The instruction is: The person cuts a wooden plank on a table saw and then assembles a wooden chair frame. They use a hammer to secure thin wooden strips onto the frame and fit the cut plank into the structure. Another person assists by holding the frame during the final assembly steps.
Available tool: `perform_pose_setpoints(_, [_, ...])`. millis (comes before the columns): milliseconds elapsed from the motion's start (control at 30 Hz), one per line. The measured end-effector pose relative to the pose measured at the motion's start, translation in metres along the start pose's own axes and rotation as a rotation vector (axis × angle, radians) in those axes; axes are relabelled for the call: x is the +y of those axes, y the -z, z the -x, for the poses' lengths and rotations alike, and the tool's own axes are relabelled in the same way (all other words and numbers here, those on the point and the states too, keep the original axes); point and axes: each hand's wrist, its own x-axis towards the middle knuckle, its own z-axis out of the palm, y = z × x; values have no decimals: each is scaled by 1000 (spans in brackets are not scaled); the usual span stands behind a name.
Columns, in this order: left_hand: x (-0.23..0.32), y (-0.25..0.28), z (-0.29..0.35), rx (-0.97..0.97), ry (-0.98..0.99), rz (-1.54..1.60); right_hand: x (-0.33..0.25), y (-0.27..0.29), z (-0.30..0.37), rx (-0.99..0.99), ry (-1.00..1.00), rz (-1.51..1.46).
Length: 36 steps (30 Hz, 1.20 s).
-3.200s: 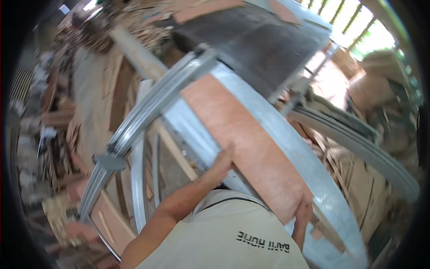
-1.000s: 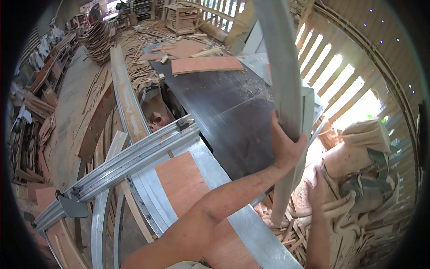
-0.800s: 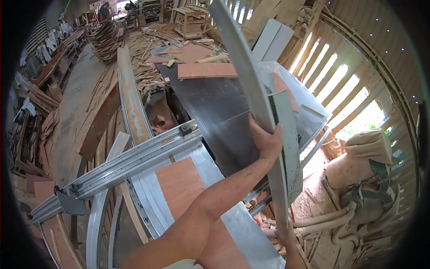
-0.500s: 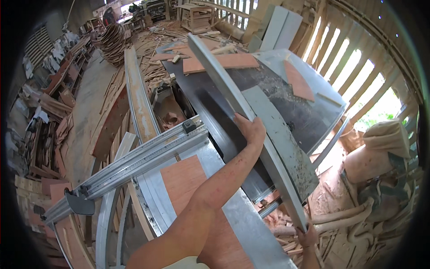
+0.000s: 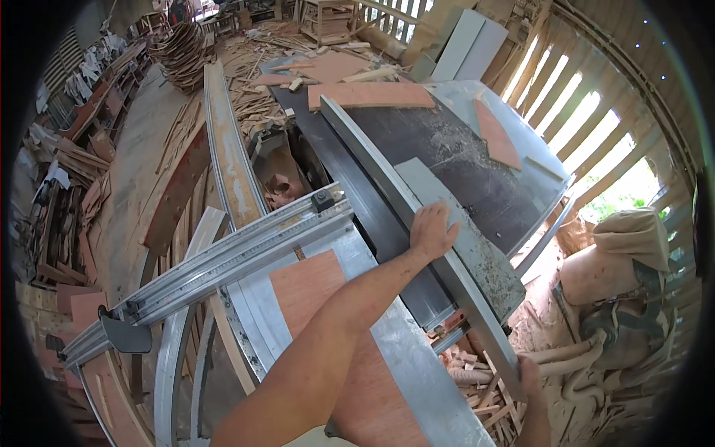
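A long grey metal fence bar [image 5: 468, 290] lies slantwise across the dark saw table [image 5: 454, 160]. Over its middle, my left hand [image 5: 434, 229] is curled, with the thumb apart on the right side. My right hand [image 5: 530, 378] grips the near end at the lower right; its fingers are partly hidden. Beside the bar, on its right, runs a worn grey-green plate [image 5: 477, 246]. Under my left forearm, a reddish plywood sheet [image 5: 309, 290] sits on the silver sliding table [image 5: 406, 357].
An aluminium crosscut rail [image 5: 231, 261] with a black stop runs across the left. Plywood offcuts [image 5: 372, 95] lie on the saw table's far part. Right of it stand a dust collector [image 5: 596, 276] and hoses. Wood scraps cover the floor near the right hand.
The bar's far end has come down and nearer, onto the saw table. My left hand has shifted along the bar toward me, and my right hand has moved slightly right.
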Motion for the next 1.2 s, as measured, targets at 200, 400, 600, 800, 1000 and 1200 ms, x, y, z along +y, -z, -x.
perform_pose_setpoints(200, [-17, -3, 9, 164, -229, 114, 18, -3, -73, -2, -69, -87])
perform_pose_setpoints(400, [-45, -35, 8, 137, -392, -4, 51, -19, -147, -593, -403, -437])
perform_pose_setpoints(600, [-45, -29, 0, 200, -514, 19, -8, -27, -154, -546, -414, -136])
perform_pose_setpoints(800, [-47, -33, 1, 208, -555, 18, -53, -13, -99, -162, -126, 289])
perform_pose_setpoints(1000, [-47, -36, 1, 315, -611, 150, -31, -15, 42, 353, -1, 268])
perform_pose_setpoints(1200, [-49, -54, -11, 393, -646, 188, -30, -14, 30, 366, 48, 432])
